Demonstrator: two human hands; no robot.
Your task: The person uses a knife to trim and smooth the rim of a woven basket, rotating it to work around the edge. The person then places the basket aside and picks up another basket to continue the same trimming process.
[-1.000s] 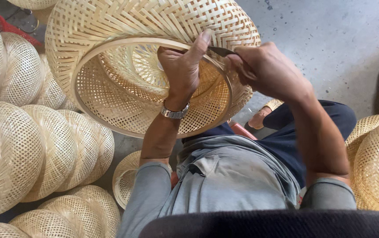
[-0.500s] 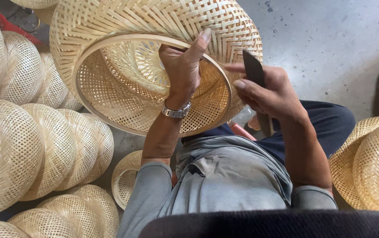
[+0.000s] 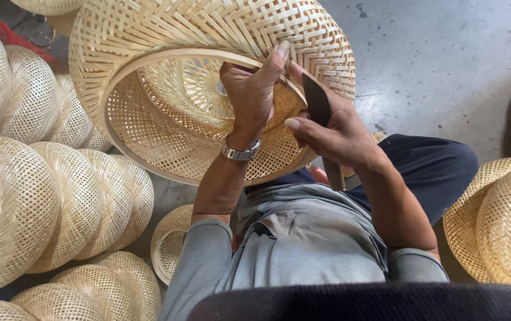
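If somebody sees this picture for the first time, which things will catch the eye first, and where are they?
First comes the big woven bamboo basket at top centre, tilted so its open mouth faces the camera. The left hand grips its rim, and the right hand beside it holds a dark knife blade against the rim. Stacks of similar baskets lie on the left, with more baskets at the right edge.

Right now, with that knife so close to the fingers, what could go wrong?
1. The knife in the right hand sits right beside the left hand on the basket rim; a slip could cut a finger.
2. The blade could nick the thin woven strips.
3. The basket is propped up tilted and might slide off.
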